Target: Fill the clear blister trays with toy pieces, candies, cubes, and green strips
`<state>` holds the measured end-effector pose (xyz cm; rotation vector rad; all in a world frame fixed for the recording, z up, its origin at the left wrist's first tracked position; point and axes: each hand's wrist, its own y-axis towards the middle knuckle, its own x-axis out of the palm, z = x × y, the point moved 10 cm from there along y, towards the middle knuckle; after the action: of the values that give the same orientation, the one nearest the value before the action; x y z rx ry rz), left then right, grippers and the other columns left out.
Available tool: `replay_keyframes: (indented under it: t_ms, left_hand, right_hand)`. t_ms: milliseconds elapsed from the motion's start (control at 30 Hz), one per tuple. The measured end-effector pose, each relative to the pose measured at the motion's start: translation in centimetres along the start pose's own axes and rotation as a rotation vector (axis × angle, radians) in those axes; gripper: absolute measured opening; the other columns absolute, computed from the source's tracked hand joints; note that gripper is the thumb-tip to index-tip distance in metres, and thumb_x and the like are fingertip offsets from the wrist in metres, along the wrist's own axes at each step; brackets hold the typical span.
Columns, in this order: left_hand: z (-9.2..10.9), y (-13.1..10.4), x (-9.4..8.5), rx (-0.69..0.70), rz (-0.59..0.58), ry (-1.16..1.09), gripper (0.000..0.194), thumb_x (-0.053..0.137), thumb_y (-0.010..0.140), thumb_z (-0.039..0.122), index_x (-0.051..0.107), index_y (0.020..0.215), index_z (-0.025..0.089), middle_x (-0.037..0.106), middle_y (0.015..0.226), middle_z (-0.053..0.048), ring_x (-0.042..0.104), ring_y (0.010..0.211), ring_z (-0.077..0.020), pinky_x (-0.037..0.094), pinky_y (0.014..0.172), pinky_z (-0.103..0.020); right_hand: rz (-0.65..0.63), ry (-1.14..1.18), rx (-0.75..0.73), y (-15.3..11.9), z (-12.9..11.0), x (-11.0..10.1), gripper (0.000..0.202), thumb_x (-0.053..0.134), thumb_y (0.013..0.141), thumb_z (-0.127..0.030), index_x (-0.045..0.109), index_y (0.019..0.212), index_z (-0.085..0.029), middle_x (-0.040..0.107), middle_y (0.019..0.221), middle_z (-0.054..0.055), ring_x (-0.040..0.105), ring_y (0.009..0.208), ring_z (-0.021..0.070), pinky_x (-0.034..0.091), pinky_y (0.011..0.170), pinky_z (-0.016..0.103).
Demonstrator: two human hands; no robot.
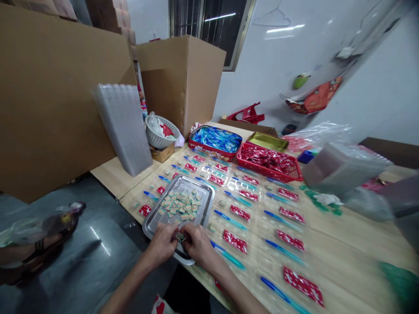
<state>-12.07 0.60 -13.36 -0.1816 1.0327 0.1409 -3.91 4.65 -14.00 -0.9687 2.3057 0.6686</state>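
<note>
While the left hand [166,240] and right hand [196,244] met over the near end of the metal tray [207,203], their fingertips pinched a small cluster [180,237], partly hidden by the fingers. Loose small blocks [181,203] lay heaped on the tray, just beyond the hands. The tray rested on the surface [355,237], beside rows of blue pens [230,219] and red packets [235,241]. Behind these stood a red basket [270,172]
</note>
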Motion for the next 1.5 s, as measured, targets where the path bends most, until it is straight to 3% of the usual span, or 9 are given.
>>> replay_keyframes:
  t_ms: [233, 500, 767, 967, 1233, 1500]
  left_hand:
    - [0.1, -0.1, -0.1, -0.006, -0.013, 0.024, 0.011, 0.05, 0.066, 0.01, 0.058, 0.067, 0.018, 0.058, 0.063, 0.001, 0.052, 0.066, -0.0152, 0.03, 0.065, -0.027]
    - [0.0, 0.1, 0.4, 0.047, -0.01, -0.105, 0.024, 0.048, 0.065, 0.007, 0.06, 0.082, 0.018, 0.054, 0.06, 0.004, 0.05, 0.06, -0.0129, 0.028, 0.058, -0.025]
    - [0.7, 0.3, 0.3, 0.068, -0.027, -0.085, 0.015, 0.054, 0.061, 0.011, 0.062, 0.072, 0.017, 0.055, 0.06, 0.004, 0.048, 0.059, -0.012, 0.026, 0.057, -0.024]
    - [0.3, 0.2, 0.4, 0.008, -0.023, -0.093, 0.013, 0.05, 0.063, 0.009, 0.061, 0.067, 0.016, 0.057, 0.058, 0.003, 0.05, 0.058, -0.0123, 0.028, 0.056, -0.024]
    - [0.1, 0.0, 0.7, 0.02, -0.008, -0.121, 0.015, 0.049, 0.063, 0.008, 0.057, 0.072, 0.018, 0.056, 0.061, 0.003, 0.051, 0.06, -0.013, 0.031, 0.058, -0.024]
    - [0.4, -0.1, 0.4, 0.02, -0.011, -0.141, 0.032, 0.051, 0.063, 0.008, 0.061, 0.091, 0.017, 0.059, 0.065, 0.002, 0.053, 0.062, -0.0151, 0.031, 0.058, -0.025]
  right_hand:
    - [0.033, -0.022, 0.021, -0.1, 0.2, -0.1, 0.02, 0.049, 0.065, -0.002, 0.055, 0.074, -0.019, 0.06, 0.073, -0.001, 0.052, 0.072, 0.0152, 0.03, 0.067, 0.026]
    - [-0.001, -0.007, 0.028, 0.0, 0.2, 0.0, 0.017, 0.049, 0.063, -0.003, 0.052, 0.07, -0.019, 0.057, 0.069, -0.002, 0.049, 0.067, 0.0137, 0.029, 0.065, 0.025]
    - [-0.026, 0.006, 0.014, -0.1, -0.5, 0.0, 0.027, 0.048, 0.062, 0.001, 0.058, 0.077, -0.019, 0.061, 0.08, 0.0, 0.053, 0.076, 0.0155, 0.03, 0.071, 0.027]
    - [0.009, 0.016, 0.052, -0.4, -0.3, -0.4, 0.026, 0.048, 0.06, 0.001, 0.052, 0.075, -0.019, 0.057, 0.071, -0.002, 0.05, 0.07, 0.0149, 0.03, 0.068, 0.026]
    - [0.008, 0.005, 0.026, -0.4, -0.5, 0.1, 0.026, 0.05, 0.065, 0.001, 0.055, 0.08, -0.02, 0.062, 0.078, 0.001, 0.051, 0.076, 0.0176, 0.032, 0.072, 0.028]
    - [0.044, 0.036, -0.064, -0.4, -1.4, -0.3, 0.037, 0.044, 0.061, 0.003, 0.05, 0.09, -0.02, 0.061, 0.085, 0.002, 0.053, 0.082, 0.0181, 0.034, 0.074, 0.028]
